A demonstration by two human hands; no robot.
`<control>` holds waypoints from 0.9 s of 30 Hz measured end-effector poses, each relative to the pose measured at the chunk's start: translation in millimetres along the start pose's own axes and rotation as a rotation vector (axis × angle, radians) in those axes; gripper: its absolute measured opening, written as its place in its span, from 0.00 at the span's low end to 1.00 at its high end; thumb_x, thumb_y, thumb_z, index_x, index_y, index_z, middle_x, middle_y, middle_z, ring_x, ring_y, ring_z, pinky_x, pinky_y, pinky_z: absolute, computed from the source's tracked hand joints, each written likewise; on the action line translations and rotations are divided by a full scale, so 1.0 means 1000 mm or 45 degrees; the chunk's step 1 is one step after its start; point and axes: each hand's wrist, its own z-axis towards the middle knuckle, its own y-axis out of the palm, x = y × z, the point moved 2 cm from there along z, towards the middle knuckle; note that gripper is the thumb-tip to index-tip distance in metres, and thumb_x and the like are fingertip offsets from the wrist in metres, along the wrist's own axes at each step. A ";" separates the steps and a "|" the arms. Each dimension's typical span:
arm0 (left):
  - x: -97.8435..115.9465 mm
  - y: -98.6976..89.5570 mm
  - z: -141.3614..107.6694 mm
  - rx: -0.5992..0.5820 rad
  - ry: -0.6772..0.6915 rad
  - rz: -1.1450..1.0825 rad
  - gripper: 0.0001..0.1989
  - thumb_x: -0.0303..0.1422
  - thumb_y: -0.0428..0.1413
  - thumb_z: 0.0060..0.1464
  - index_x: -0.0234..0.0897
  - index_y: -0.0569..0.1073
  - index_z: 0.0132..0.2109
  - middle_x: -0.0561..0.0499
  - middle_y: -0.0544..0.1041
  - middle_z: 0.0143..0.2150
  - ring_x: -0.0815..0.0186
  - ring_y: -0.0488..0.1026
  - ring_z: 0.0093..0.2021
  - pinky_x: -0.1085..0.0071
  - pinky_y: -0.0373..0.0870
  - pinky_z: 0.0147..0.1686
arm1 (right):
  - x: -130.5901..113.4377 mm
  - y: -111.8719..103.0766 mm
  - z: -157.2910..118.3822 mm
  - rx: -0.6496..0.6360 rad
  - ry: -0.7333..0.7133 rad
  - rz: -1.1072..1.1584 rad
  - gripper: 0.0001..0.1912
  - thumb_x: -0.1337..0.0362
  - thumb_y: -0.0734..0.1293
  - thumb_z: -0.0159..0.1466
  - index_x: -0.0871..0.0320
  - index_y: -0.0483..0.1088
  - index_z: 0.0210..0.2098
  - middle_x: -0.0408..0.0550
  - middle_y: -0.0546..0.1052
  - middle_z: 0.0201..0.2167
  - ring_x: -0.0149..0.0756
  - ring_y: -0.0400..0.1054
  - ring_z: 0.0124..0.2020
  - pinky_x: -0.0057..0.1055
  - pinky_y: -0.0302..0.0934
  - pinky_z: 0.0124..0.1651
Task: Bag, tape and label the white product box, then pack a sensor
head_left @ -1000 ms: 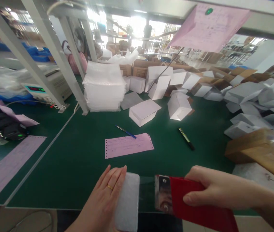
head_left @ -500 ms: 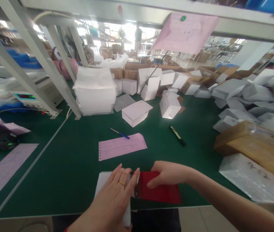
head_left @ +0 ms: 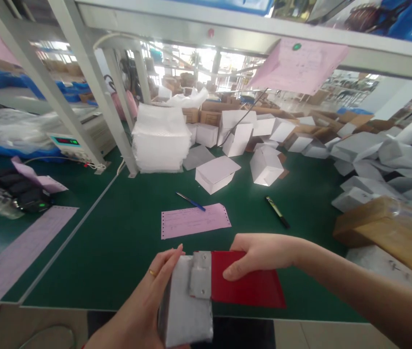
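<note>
My left hand is wrapped round the left side of a box-shaped white package at the bench's front edge. Its wrapping looks shiny, and part of its left side is hidden by my fingers. In my right hand, thumb on top, is a flat red piece with a metal plate at its left end. Two screws or rivets show in the metal plate, which lies over the package's upper right part. I cannot tell exactly what the red piece is.
Beyond my hands lie a pink printed form, a blue pen and a black-and-yellow marker. White boxes and a stack of bubble-wrap sheets stand farther back. At right are a brown taped carton and a wrapped package.
My left hand has shifted from on top of the package to its left side, fingers off the metal plate. The package is now tilted up, and the plate shows fully. The camera view has shifted.
</note>
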 end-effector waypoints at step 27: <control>0.031 -0.011 0.009 -0.263 0.072 0.672 0.59 0.36 0.63 0.44 0.31 0.39 0.76 0.25 0.53 0.76 0.32 0.51 0.75 0.27 0.54 0.69 | 0.019 0.004 0.048 0.133 0.176 -0.057 0.14 0.60 0.76 0.64 0.60 0.74 0.26 0.40 0.77 0.24 0.29 0.70 0.25 0.25 0.61 0.30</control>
